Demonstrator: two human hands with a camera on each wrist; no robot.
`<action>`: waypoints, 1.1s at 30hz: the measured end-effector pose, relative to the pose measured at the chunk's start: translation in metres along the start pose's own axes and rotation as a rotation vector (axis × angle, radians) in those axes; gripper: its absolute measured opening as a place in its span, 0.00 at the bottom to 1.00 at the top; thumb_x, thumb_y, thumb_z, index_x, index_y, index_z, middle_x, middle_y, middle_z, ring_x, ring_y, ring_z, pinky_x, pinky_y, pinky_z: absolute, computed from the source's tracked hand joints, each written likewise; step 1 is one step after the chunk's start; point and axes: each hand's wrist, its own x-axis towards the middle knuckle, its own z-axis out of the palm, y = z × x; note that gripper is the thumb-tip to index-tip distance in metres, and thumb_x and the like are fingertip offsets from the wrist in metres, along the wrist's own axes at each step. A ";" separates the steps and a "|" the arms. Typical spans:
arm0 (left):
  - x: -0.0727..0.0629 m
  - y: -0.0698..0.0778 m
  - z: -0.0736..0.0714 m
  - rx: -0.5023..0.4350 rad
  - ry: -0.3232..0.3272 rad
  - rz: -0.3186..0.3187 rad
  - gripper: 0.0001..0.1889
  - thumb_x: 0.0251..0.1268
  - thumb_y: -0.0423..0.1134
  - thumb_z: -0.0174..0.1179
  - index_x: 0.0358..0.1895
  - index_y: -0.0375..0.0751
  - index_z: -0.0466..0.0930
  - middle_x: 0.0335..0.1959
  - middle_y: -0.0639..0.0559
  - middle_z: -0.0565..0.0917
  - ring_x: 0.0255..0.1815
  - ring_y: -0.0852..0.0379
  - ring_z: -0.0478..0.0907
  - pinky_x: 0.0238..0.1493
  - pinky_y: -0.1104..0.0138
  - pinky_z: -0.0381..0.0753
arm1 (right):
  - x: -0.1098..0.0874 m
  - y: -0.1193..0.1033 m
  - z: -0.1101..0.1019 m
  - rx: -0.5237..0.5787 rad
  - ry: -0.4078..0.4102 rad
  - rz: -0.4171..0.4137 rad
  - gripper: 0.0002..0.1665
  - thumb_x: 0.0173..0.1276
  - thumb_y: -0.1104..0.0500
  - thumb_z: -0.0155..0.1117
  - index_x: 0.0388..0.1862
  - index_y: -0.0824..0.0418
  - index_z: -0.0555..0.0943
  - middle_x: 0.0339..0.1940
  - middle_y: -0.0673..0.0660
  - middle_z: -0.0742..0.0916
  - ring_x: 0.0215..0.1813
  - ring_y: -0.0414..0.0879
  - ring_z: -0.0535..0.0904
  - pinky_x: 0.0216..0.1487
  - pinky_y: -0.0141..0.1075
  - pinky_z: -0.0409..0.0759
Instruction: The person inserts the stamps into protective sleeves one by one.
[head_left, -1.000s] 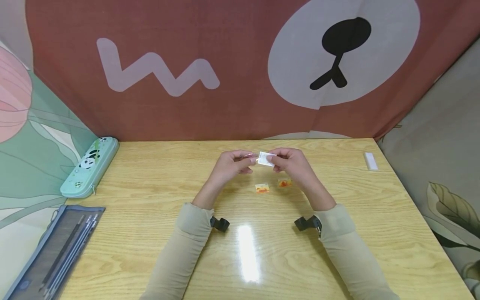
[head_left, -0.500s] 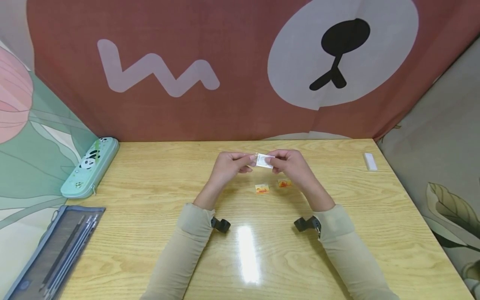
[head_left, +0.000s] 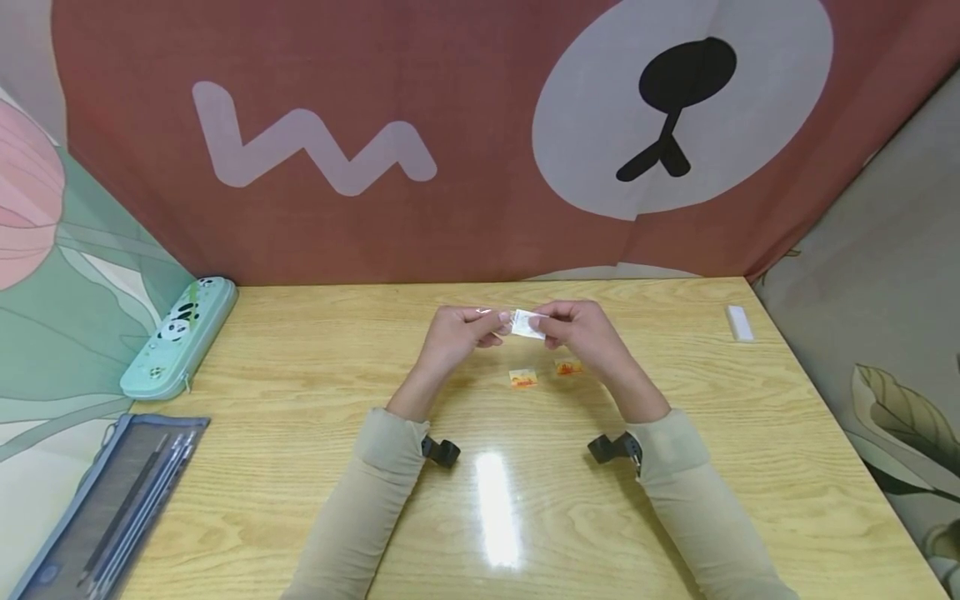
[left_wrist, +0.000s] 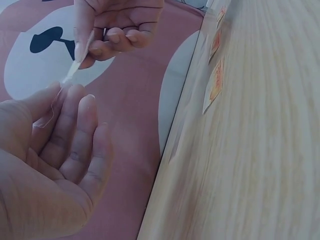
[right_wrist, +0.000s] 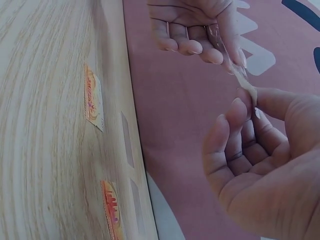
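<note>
Both hands are raised above the table, facing each other. My left hand [head_left: 453,337] pinches a clear plastic film [right_wrist: 225,47] between thumb and fingers; its loose edge hangs along the palm in the left wrist view. My right hand [head_left: 585,332] pinches a small white paper piece [head_left: 522,324] by its right side. The paper's left end meets the film at the left fingertips. Below the hands, two small orange-and-yellow stamps lie on the table, a left stamp [head_left: 523,378] and a right stamp [head_left: 568,367], with jagged edges in the right wrist view.
A mint panda pencil case [head_left: 180,336] stands at the table's left. In front of it lies a blue-edged mesh pouch [head_left: 112,492] holding several pencils. A white eraser-like block [head_left: 740,323] lies at the far right. A brown patterned cloth [head_left: 480,208] hangs behind the table [head_left: 285,367].
The white paper has turned slightly and shifted a little left and down, its left end now at the left fingertips. Both hands keep nearly the same place. The stamps have not moved.
</note>
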 end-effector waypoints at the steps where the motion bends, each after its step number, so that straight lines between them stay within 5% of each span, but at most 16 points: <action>1: 0.000 0.000 0.000 0.001 0.002 0.002 0.13 0.65 0.42 0.70 0.41 0.34 0.91 0.34 0.45 0.91 0.27 0.61 0.87 0.52 0.49 0.88 | 0.000 0.000 0.000 0.002 -0.002 -0.008 0.16 0.74 0.57 0.64 0.50 0.68 0.85 0.55 0.61 0.84 0.32 0.42 0.78 0.39 0.32 0.82; 10: -0.001 0.002 0.000 -0.010 -0.002 0.005 0.12 0.66 0.41 0.69 0.45 0.35 0.91 0.43 0.41 0.91 0.30 0.59 0.89 0.46 0.62 0.90 | 0.000 0.001 -0.001 -0.010 -0.031 -0.036 0.14 0.75 0.58 0.63 0.50 0.68 0.85 0.45 0.59 0.86 0.33 0.44 0.78 0.40 0.36 0.82; 18: 0.000 0.000 0.000 0.018 0.000 0.006 0.12 0.65 0.43 0.71 0.42 0.37 0.92 0.38 0.45 0.92 0.29 0.58 0.88 0.46 0.59 0.90 | -0.001 0.002 -0.001 -0.042 -0.045 -0.063 0.13 0.75 0.57 0.63 0.49 0.64 0.85 0.36 0.54 0.84 0.33 0.45 0.77 0.41 0.42 0.82; 26: -0.001 -0.001 0.000 0.016 -0.024 0.008 0.14 0.66 0.43 0.69 0.44 0.34 0.90 0.41 0.37 0.90 0.28 0.63 0.87 0.55 0.46 0.86 | -0.002 0.004 -0.001 -0.060 -0.060 -0.063 0.13 0.75 0.55 0.63 0.49 0.63 0.85 0.36 0.54 0.84 0.35 0.47 0.77 0.43 0.43 0.83; 33: -0.001 -0.001 0.001 0.037 -0.035 0.006 0.13 0.65 0.42 0.70 0.44 0.35 0.91 0.40 0.36 0.90 0.28 0.62 0.86 0.53 0.45 0.86 | -0.001 0.004 -0.001 -0.068 -0.056 -0.044 0.14 0.74 0.54 0.65 0.49 0.63 0.85 0.34 0.52 0.84 0.35 0.46 0.76 0.40 0.42 0.79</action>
